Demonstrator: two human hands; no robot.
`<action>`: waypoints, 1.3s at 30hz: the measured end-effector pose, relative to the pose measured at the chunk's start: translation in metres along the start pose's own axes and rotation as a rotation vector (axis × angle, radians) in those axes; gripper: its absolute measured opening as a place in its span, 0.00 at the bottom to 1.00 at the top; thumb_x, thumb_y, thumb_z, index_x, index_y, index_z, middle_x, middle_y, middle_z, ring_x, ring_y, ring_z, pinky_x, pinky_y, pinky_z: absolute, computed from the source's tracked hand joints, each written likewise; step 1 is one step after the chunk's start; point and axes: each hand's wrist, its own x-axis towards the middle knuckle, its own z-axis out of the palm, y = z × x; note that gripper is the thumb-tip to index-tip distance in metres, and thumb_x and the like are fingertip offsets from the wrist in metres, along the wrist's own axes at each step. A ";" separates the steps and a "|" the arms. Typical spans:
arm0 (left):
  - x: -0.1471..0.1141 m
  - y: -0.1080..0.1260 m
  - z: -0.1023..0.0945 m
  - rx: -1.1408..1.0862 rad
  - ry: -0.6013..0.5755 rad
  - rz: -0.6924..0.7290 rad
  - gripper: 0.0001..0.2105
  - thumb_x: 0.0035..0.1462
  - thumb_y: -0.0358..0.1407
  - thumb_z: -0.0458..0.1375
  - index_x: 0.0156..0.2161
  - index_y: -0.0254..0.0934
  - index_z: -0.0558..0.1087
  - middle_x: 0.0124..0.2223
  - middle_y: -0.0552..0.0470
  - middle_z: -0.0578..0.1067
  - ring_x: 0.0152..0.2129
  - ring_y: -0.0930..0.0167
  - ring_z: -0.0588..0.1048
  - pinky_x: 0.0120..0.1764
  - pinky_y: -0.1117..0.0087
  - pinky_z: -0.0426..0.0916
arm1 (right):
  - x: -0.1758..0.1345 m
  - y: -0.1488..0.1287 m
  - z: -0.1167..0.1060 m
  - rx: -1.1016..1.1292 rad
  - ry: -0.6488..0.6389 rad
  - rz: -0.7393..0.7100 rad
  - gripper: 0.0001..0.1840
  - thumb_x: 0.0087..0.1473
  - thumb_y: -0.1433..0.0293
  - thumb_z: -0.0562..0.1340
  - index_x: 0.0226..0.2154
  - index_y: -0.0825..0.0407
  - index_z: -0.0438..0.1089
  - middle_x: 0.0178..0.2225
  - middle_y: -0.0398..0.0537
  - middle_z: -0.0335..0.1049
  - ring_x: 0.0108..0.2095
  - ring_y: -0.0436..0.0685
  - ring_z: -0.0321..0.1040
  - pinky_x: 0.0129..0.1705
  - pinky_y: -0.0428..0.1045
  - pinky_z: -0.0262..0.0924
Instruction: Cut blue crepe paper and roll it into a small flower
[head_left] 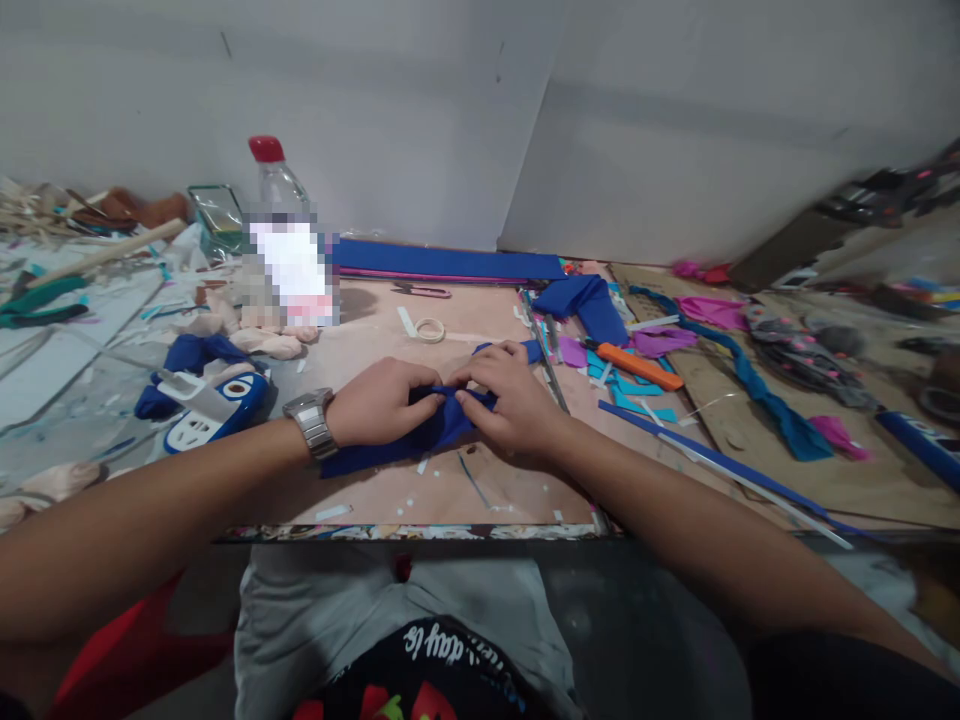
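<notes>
1. Two-handed, pinching and bunching a blue fabric strip (431,435) on the near part of the worktop (360,335).
2. Seeming to be partway along: showing a raised fold between the thumbs, leaving the left end lying flat.
3. Showing no clearly finished edge or join, so leaving the remaining amount unclear; at the back, also lying flat and apparently unworked, a long blue band (450,262).
4. With the left hand (384,404), coming in palm down behind a metal watch (313,425), pressing the thumb along the strip's upper edge.
5. With the right hand (511,402), arching over the strip's right part, setting thumb and index opposite the left ones.
6. Curling the fingers of both hands nearly closed on the fabric, bringing the tips almost together; hiding the exact grip underneath.
</notes>
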 end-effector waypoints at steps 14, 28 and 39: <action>0.007 -0.011 -0.005 -0.427 -0.177 -0.134 0.11 0.57 0.35 0.52 0.35 0.34 0.77 0.30 0.55 0.74 0.29 0.71 0.69 0.37 0.70 0.62 | 0.001 0.000 0.001 0.004 0.059 -0.081 0.05 0.64 0.67 0.66 0.38 0.46 0.79 0.35 0.43 0.84 0.40 0.58 0.74 0.59 0.61 0.45; 0.005 -0.007 -0.001 -0.322 -0.092 -0.080 0.14 0.64 0.42 0.56 0.35 0.34 0.77 0.29 0.54 0.76 0.26 0.73 0.70 0.32 0.72 0.62 | 0.001 -0.001 -0.002 -0.008 0.112 -0.158 0.03 0.62 0.70 0.67 0.37 0.47 0.78 0.34 0.41 0.83 0.39 0.57 0.74 0.59 0.61 0.45; 0.000 -0.002 0.006 0.364 0.015 0.080 0.10 0.66 0.34 0.53 0.42 0.37 0.78 0.37 0.48 0.83 0.32 0.66 0.79 0.34 0.67 0.63 | 0.000 -0.001 0.002 -0.028 0.029 -0.029 0.03 0.63 0.70 0.65 0.35 0.50 0.74 0.38 0.46 0.82 0.42 0.59 0.72 0.56 0.60 0.45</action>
